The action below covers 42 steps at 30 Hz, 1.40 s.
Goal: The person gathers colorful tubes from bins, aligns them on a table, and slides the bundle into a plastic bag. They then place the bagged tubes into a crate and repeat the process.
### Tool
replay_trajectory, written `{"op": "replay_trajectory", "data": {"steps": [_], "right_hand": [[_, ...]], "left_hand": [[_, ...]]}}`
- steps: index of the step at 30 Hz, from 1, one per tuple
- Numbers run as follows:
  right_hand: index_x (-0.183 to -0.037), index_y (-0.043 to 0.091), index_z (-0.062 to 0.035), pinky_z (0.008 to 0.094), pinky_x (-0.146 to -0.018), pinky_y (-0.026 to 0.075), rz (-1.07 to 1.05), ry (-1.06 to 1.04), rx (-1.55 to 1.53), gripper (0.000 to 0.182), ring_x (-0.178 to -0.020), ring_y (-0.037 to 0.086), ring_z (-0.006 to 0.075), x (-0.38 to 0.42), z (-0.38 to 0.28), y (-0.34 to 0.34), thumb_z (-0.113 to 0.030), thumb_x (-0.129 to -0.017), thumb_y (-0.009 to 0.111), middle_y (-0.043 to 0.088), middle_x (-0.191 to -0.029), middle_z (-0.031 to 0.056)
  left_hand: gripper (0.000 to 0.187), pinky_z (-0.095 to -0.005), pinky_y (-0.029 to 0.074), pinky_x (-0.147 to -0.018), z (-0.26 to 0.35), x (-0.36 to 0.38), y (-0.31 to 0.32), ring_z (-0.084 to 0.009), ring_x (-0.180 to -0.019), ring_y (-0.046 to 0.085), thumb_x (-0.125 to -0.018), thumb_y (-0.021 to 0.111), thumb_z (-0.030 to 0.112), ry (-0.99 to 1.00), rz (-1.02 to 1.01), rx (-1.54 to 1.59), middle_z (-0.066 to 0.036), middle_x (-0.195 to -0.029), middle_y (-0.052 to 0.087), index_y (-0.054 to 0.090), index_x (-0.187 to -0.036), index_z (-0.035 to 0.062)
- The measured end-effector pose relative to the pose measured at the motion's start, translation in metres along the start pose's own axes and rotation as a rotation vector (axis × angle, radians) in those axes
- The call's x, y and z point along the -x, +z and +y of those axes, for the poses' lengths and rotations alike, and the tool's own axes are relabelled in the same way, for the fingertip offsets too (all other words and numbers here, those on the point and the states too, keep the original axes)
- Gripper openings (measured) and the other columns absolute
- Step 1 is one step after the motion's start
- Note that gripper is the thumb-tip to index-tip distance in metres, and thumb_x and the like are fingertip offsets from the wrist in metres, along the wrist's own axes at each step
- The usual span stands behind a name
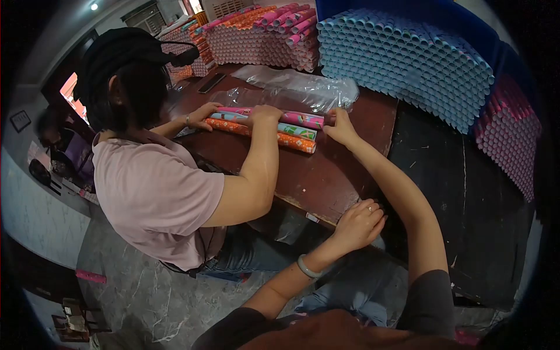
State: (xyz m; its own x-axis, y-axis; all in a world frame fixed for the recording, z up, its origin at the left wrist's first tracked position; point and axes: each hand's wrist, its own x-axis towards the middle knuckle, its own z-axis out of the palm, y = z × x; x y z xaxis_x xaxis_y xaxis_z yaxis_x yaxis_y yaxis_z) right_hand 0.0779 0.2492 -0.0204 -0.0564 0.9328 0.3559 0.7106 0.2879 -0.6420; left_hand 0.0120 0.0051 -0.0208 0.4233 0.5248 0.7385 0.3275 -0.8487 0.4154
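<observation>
My right hand [342, 129] is at the near end of a pink patterned paper roll [303, 119], thumb and fingers closed about its end. Beside that roll lie a light blue and green roll [300, 130] and an orange roll [294, 142], side by side on the brown table. My left hand [360, 224], with a ring and a bracelet, rests by the table's front edge with its fingers curled and nothing visible in them. A co-worker's hands [265, 114] press on the same rolls from the left.
Clear plastic bags [303, 87] lie behind the rolls, near a phone [212, 83]. Stacks of blue rolls [402, 64], pink and orange rolls [262, 44] and more pink rolls [507, 134] line the back and right. A black tabletop [431, 175] adjoins the brown table [326, 181]. The co-worker [157, 186] sits at my left.
</observation>
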Motion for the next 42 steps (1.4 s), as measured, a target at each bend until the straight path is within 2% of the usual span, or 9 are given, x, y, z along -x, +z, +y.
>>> {"op": "replay_trajectory", "data": {"steps": [2, 9, 17, 24, 27, 30, 33, 39, 42], "right_hand": [[-0.128, 0.047, 0.0034, 0.0358, -0.1, 0.043, -0.063, -0.071, -0.598, 0.053, -0.118, 0.054, 0.0311, -0.003, 0.0, 0.002, -0.009, -0.079, 0.065, 0.051, -0.129, 0.0231], [-0.135, 0.046, 0.0003, 0.0344, -0.097, 0.045, -0.246, -0.032, -0.465, 0.051, -0.115, 0.057, 0.0292, -0.029, 0.025, 0.028, -0.017, -0.088, 0.058, 0.054, -0.131, 0.0208], [-0.114, 0.066, -0.0075, 0.0353, -0.089, 0.049, -0.256, -0.071, -0.335, 0.031, -0.1, 0.064, 0.0236, -0.014, 0.008, 0.02, -0.018, -0.085, 0.064, 0.068, -0.108, 0.012], [-0.117, 0.064, -0.007, 0.0356, -0.09, 0.048, -0.326, -0.126, -0.32, 0.034, -0.101, 0.064, 0.025, -0.006, -0.001, 0.014, -0.017, -0.084, 0.064, 0.067, -0.111, 0.0121], [-0.126, 0.058, -0.0082, 0.0349, -0.091, 0.048, -0.347, -0.212, -0.239, 0.04, -0.102, 0.064, 0.0258, -0.001, -0.011, 0.01, -0.02, -0.087, 0.059, 0.066, -0.113, 0.0132], [-0.135, 0.048, -0.0032, 0.0345, -0.095, 0.045, -0.471, -0.088, -0.366, 0.053, -0.107, 0.059, 0.0252, 0.004, -0.021, 0.004, -0.036, -0.094, 0.054, 0.06, -0.119, 0.0184], [-0.145, 0.036, -0.006, 0.0478, -0.106, 0.034, -0.589, -0.112, -0.06, 0.111, -0.129, 0.042, 0.0405, 0.016, -0.044, -0.007, -0.085, -0.069, 0.054, 0.046, -0.137, 0.0263], [-0.144, 0.034, -0.0025, 0.0504, -0.1, 0.039, -0.408, -0.332, 0.248, 0.118, -0.125, 0.045, 0.0394, 0.032, -0.065, -0.015, -0.077, -0.059, 0.07, 0.046, -0.137, 0.0236], [-0.145, 0.03, -0.0027, 0.0497, -0.096, 0.04, -0.301, -0.464, 0.403, 0.115, -0.121, 0.049, 0.037, 0.039, -0.049, 0.011, -0.075, -0.064, 0.068, 0.047, -0.137, 0.0198]], "left_hand": [[0.012, -0.0379, 0.05, -0.075, 0.0, 0.0, 0.0, -0.0287, -0.093, 0.06, -0.079, 0.068, 0.008, -0.011, -0.019, 0.004, -0.011, -0.092, 0.062, 0.063, -0.087, 0.0012], [0.012, -0.0394, 0.051, -0.076, -0.003, 0.002, 0.001, -0.0298, -0.094, 0.06, -0.078, 0.068, 0.008, -0.011, -0.049, 0.014, -0.012, -0.092, 0.062, 0.062, -0.085, 0.0009], [0.013, -0.0391, 0.051, -0.077, -0.003, 0.002, 0.002, -0.0307, -0.092, 0.06, -0.078, 0.068, 0.007, -0.009, -0.03, 0.012, -0.013, -0.091, 0.062, 0.063, -0.086, -0.0006], [0.012, -0.0392, 0.051, -0.077, -0.002, 0.001, 0.001, -0.0309, -0.091, 0.06, -0.078, 0.067, 0.007, -0.011, -0.029, 0.019, -0.013, -0.091, 0.062, 0.063, -0.086, -0.0007], [0.012, -0.0391, 0.051, -0.077, -0.001, 0.001, 0.001, -0.0307, -0.091, 0.06, -0.078, 0.067, 0.008, -0.009, -0.017, 0.012, -0.013, -0.091, 0.062, 0.063, -0.086, -0.0006], [0.012, -0.0389, 0.05, -0.078, -0.001, 0.002, 0.0, -0.0304, -0.091, 0.06, -0.079, 0.067, 0.008, -0.017, -0.043, 0.01, -0.013, -0.091, 0.062, 0.063, -0.086, -0.0002], [0.013, -0.0391, 0.048, -0.085, -0.001, 0.003, 0.001, -0.0308, -0.094, 0.059, -0.082, 0.064, 0.012, -0.045, -0.074, 0.009, -0.014, -0.09, 0.062, 0.064, -0.086, -0.0007], [0.017, -0.0396, 0.048, -0.085, 0.0, 0.002, -0.001, -0.0306, -0.096, 0.059, -0.081, 0.063, 0.012, -0.067, -0.091, 0.023, -0.014, -0.095, 0.062, 0.064, -0.091, -0.0012], [0.019, -0.0402, 0.049, -0.083, 0.0, 0.001, -0.002, -0.0322, -0.098, 0.06, -0.078, 0.066, 0.008, -0.033, -0.044, 0.018, -0.014, -0.102, 0.063, 0.064, -0.095, -0.0009]]}}
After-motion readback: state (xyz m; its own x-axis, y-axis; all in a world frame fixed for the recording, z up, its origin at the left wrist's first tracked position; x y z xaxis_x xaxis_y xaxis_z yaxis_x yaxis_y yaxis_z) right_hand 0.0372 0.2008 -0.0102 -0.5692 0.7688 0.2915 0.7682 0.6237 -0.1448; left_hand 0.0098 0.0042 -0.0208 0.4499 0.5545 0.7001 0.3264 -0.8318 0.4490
